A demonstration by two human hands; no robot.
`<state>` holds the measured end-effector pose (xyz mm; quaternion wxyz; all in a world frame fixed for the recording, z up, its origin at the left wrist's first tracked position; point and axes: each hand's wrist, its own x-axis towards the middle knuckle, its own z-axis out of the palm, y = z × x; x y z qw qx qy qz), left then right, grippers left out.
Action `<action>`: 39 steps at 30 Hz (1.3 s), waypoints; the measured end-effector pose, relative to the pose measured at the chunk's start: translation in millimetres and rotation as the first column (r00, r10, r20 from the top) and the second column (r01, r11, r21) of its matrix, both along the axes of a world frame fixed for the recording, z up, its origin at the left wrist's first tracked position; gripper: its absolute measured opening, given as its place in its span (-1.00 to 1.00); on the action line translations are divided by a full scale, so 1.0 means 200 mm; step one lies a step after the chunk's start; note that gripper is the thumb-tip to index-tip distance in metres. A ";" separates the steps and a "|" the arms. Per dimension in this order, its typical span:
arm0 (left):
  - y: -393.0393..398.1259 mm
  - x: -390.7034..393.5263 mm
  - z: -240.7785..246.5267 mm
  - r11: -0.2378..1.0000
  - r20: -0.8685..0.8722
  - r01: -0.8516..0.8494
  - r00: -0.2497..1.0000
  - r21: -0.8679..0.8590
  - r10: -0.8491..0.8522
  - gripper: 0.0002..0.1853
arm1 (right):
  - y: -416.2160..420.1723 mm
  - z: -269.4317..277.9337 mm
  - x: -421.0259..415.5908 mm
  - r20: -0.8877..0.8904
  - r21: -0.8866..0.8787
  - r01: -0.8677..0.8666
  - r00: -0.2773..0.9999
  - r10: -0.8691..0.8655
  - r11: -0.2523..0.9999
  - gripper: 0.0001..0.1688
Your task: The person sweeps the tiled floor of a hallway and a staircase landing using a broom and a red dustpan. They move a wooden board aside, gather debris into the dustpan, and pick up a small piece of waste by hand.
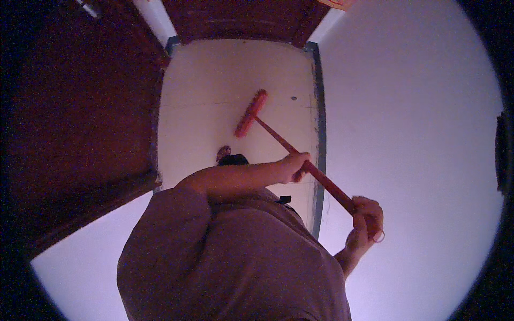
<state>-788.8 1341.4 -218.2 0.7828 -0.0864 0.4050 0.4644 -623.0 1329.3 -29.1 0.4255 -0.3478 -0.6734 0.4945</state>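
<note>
I hold a long-handled red push broom slantwise across the front of my body. My left hand (pixel 296 167) is wrapped around the middle of the broom's red handle (pixel 329 186). Higher up, my right hand (pixel 366 218) grips the handle near its top end, where a thin hanging loop (pixel 379 236) shows beside the fingers. The red bristled broom head (pixel 251 114) lies over the pale floor beyond my feet, turned diagonally. Its outline is slightly blurred, and I cannot tell whether the bristles press on the floor.
Pale tiled floor (pixel 200 80) runs between a dark reddish door (pixel 80 100) on the left and a white wall (pixel 409 120) with dark skirting (pixel 321 132) on the right. Another dark door (pixel 249 20) closes the far end. A small dark spot (pixel 294 98) marks the floor. My patterned shoe (pixel 223 152) shows below.
</note>
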 end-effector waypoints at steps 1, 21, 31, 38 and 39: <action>-0.02 -0.05 0.01 0.998 -0.032 -0.054 0.998 -0.019 0.053 -0.72 | 0.01 -0.03 -0.02 -0.053 -0.019 -0.029 0.998 0.028 0.999 -0.86; -0.84 -0.46 -0.31 0.704 -0.010 -0.690 0.715 -0.170 0.699 -0.77 | 0.06 -0.23 -0.67 0.043 -0.553 -0.545 0.737 0.675 0.630 -0.82; -0.52 -0.67 -0.31 0.763 0.044 -0.584 0.785 -0.277 0.618 -0.73 | 0.28 -0.24 -0.94 0.082 -0.628 -0.387 0.830 0.552 0.675 -0.82; -0.25 -0.80 -0.50 0.828 0.090 -0.530 0.829 -0.183 0.551 -0.73 | 0.44 -0.20 -0.98 0.016 -0.603 -0.339 0.900 0.436 0.722 -0.83; -0.22 -0.82 -0.48 0.838 0.084 -0.510 0.842 -0.194 0.532 -0.73 | 0.46 -0.21 -0.97 0.039 -0.589 -0.319 0.907 0.420 0.743 -0.83</action>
